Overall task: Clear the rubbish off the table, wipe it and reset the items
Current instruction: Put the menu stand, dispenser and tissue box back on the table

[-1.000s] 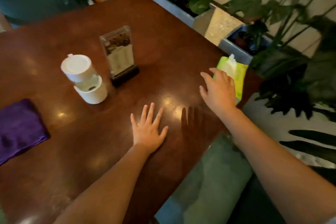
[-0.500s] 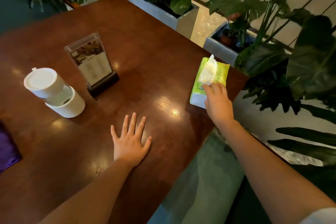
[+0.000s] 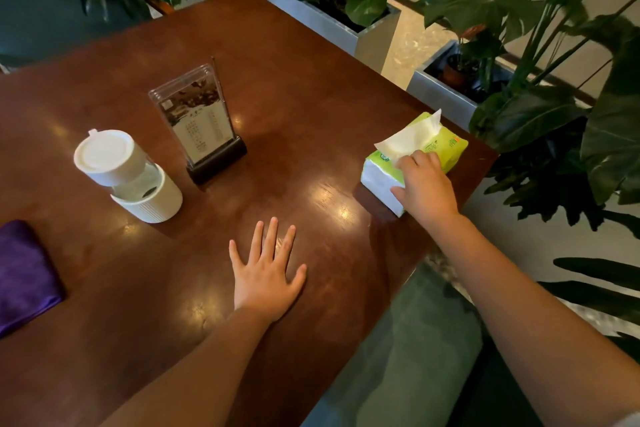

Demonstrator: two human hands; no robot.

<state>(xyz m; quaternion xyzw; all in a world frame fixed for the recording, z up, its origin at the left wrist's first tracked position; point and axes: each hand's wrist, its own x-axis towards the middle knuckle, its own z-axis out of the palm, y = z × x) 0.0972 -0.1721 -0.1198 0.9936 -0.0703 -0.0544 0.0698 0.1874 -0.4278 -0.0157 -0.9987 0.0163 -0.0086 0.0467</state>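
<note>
A green and white tissue pack [image 3: 446, 146] lies near the right edge of the brown wooden table [image 3: 294, 80], with a white tissue sticking up from its top. My right hand [image 3: 424, 187] rests on the pack's near end, fingers curled over it. Flat on the table near the front edge lies my left hand [image 3: 266, 274], fingers spread, holding nothing. A folded purple cloth [image 3: 24, 274] sits at the far left edge. A white lidded container [image 3: 128, 177] stands left of centre. Beside it an acrylic menu stand [image 3: 202, 125] on a dark base is upright.
Grey metal planters [image 3: 374, 31] with large leafy plants line the table's far and right sides. A green upholstered seat [image 3: 398, 350] is below the table's near right edge. Pale stone floor shows between the planters.
My right hand reached to the tissue pack and closed on its near end; the pack now sits further onto the table. My left hand stayed flat on the table.
</note>
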